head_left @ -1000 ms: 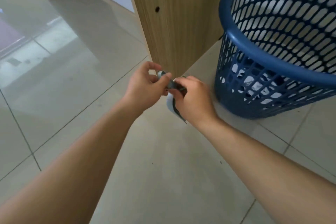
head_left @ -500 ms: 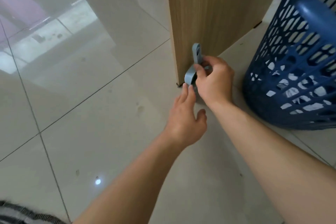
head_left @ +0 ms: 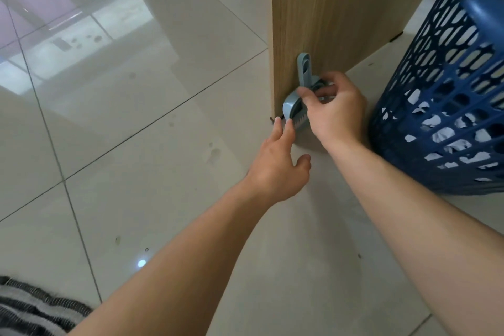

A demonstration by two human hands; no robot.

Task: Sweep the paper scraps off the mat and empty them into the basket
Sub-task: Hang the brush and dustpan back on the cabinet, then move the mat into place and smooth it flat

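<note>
A small grey dustpan-and-brush set [head_left: 296,102] stands on the floor against the foot of a wooden panel [head_left: 327,13], its handle [head_left: 304,68] pointing up. My right hand [head_left: 338,114] is closed around its upper part. My left hand [head_left: 278,169] is open, fingers spread, with the fingertips touching the lower grey edge of the set. The blue slotted basket [head_left: 447,106] stands at the right, with white paper scraps [head_left: 441,136] showing through its holes. A striped edge at the bottom left may be the mat [head_left: 30,305].
Glossy pale floor tiles [head_left: 122,144] fill the left and middle. The wooden panel rises just left of the basket, leaving a narrow gap where my right hand is.
The view has swung down and closer. My left hand let go of the set and opened, dropping to its lower edge. My right hand has lowered the set against the panel.
</note>
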